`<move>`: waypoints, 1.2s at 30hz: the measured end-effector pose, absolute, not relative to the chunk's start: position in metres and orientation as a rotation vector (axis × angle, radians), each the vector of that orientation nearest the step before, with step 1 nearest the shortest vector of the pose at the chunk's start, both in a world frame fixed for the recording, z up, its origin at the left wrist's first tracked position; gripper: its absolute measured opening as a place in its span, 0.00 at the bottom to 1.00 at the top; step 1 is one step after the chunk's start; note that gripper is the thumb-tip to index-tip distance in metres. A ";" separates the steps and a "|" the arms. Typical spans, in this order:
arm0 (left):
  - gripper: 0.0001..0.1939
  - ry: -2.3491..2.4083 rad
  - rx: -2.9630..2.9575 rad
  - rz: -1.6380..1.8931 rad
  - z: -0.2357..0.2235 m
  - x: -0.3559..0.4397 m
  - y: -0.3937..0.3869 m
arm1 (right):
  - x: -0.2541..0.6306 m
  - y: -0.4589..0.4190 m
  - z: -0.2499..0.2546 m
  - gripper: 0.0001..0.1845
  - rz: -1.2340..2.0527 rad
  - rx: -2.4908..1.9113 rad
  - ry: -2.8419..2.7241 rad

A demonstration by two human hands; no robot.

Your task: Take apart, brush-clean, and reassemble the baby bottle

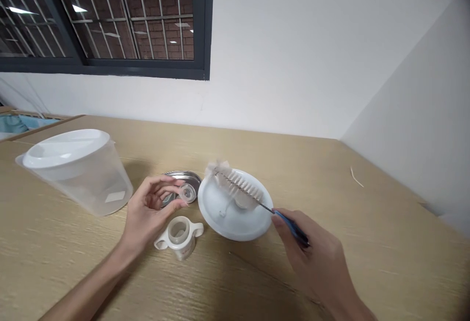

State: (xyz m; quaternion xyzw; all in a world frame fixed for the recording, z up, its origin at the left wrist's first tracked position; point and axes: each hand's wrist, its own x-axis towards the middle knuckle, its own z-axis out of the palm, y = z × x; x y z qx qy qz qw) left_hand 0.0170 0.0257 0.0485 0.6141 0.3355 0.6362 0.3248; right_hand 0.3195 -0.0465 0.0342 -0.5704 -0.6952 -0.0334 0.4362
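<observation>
Right hand (pixel 317 250): closed firmly round the blue handle of a brush (pixel 240 187), handle end partly hidden by the fingers. Left hand (pixel 147 210): narrow grip, a small clear round piece (pixel 187 193) pinched between thumb and fingertips, its ringed face turned toward the camera. The brush lay on a slant, shaft running from the right hand toward 10 o'clock, pale bristles above a white bowl (pixel 227 223); contact between bristles and bowl could not be told. Positions below were read from the bowl's centre. The right hand sat at 4 o'clock, just beside the rim; the left hand and clear round piece at 9. Inside the bowl, a pale rounded item showed partly behind the bristles, identity unclear. A shiny metal dish (pixel 193 180) stood at 10, partly covered by the left hand. A white two-handled cup (pixel 179 244) stood upright at 8, open at the top, near the left hand. Farther out at 9: a translucent pitcher (pixel 86 179) with a white lid. A thin dark rod (pixel 264 273) lay on the bench (pixel 385 242) at 5, and a pale curved strip (pixel 353 178) at 3, well apart. A barred window (pixel 110 7) occupied 11 o'clock, set in a white wall (pixel 293 56).
</observation>
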 end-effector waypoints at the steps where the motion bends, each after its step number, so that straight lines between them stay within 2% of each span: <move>1: 0.22 0.884 1.621 1.659 0.049 0.017 0.026 | 0.318 -0.048 0.035 0.12 -0.055 -1.420 -1.719; 5: 0.24 0.927 1.656 1.661 0.047 0.017 0.025 | 0.311 -0.051 0.034 0.09 0.020 -1.329 -1.789; 10: 0.21 0.995 1.671 1.770 0.046 0.018 0.021 | 0.312 -0.048 0.033 0.09 -0.138 -1.323 -1.754; 13: 0.21 0.986 1.690 1.809 0.047 0.020 0.019 | 0.311 -0.050 0.034 0.11 -0.100 -1.367 -1.717; 19: 0.21 1.011 1.725 1.885 0.044 0.018 0.019 | 0.313 -0.050 0.035 0.07 -0.149 -1.273 -1.824; 30: 0.22 0.983 1.717 1.903 0.044 0.016 0.019 | 0.313 -0.050 0.031 0.05 -0.153 -1.240 -1.855; 36: 0.24 0.989 1.696 1.852 0.048 0.017 0.017 | 0.318 -0.047 0.032 0.09 -0.173 -1.383 -1.727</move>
